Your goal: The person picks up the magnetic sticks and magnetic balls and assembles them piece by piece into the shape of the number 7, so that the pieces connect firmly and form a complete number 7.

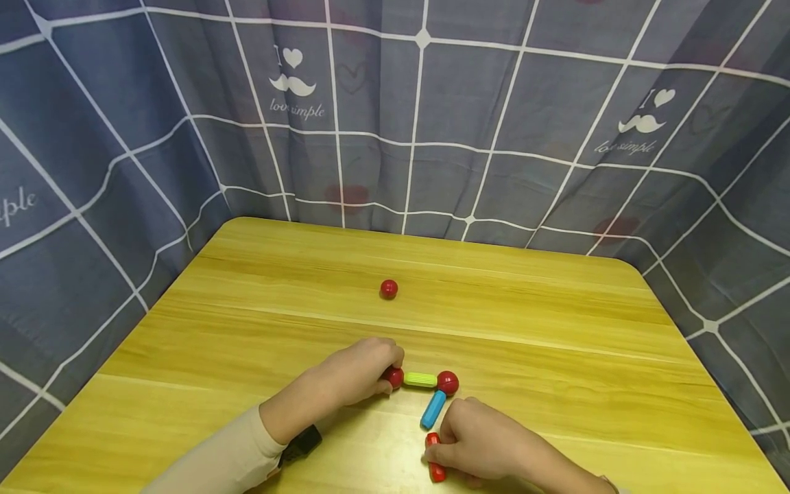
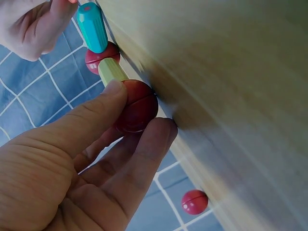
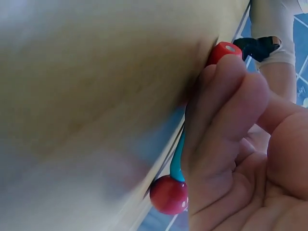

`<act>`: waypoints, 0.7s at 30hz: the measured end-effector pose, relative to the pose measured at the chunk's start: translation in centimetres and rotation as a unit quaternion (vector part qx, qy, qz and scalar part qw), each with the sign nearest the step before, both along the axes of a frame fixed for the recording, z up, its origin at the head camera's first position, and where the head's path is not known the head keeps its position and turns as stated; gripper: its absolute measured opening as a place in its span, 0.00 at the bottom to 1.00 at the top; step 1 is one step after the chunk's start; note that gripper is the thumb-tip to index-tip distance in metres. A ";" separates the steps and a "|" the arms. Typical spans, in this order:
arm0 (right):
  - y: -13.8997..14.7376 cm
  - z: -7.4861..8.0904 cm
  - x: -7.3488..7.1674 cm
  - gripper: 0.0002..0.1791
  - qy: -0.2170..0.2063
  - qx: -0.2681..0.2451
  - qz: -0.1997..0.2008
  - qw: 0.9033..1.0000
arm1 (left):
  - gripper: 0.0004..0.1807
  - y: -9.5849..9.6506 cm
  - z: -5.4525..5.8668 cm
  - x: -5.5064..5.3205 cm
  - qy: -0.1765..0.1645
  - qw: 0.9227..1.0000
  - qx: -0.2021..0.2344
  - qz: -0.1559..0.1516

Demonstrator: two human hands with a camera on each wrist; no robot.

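Note:
My left hand (image 1: 364, 370) pinches a red ball (image 2: 138, 106) between thumb and fingers at the table's middle. From that ball a yellow-green rod (image 1: 420, 379) runs right to a second red ball (image 1: 448, 383). A blue rod (image 1: 434, 409) slants toward me from this second ball, touching it. Below the blue rod's near end, my right hand (image 1: 484, 439) holds a red rod (image 1: 435, 457) between thumb and fingers. In the right wrist view the curled fingers cover most of the red rod (image 3: 225, 52), leaving one end with a pale metallic spot showing.
A loose red ball (image 1: 389, 289) lies farther back on the wooden table (image 1: 247, 274). Grey-blue checked curtains (image 1: 382, 89) hang behind the table and along both sides. A black device (image 1: 301, 442) is strapped at the left wrist.

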State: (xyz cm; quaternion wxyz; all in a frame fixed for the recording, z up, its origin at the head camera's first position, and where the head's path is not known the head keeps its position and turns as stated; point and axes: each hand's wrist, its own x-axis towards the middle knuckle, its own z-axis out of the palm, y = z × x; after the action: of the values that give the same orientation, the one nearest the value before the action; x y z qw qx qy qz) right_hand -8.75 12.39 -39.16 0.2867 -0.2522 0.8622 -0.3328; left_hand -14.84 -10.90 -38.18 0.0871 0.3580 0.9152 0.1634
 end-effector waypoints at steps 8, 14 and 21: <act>-0.9 -0.2 0.1 0.24 0.007 -0.015 0.004 1.000 | 0.12 0.0 0.0 0.0 0.000 1.000 0.000 -0.001; -1.2 -0.2 0.0 0.26 0.020 -0.020 0.010 1.000 | 0.12 0.0 0.1 0.1 -0.006 1.000 0.003 0.004; -1.3 -0.2 0.0 0.24 0.043 -0.014 0.022 0.999 | 0.11 0.0 0.1 0.1 -0.004 1.000 0.003 0.004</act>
State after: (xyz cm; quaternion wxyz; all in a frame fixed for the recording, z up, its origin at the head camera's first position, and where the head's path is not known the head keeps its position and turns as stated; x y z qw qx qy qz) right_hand -8.78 11.13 -39.37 0.2535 -0.2893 0.8631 -0.3274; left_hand -14.70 -10.91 -38.12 0.0887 0.3537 0.9159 0.1680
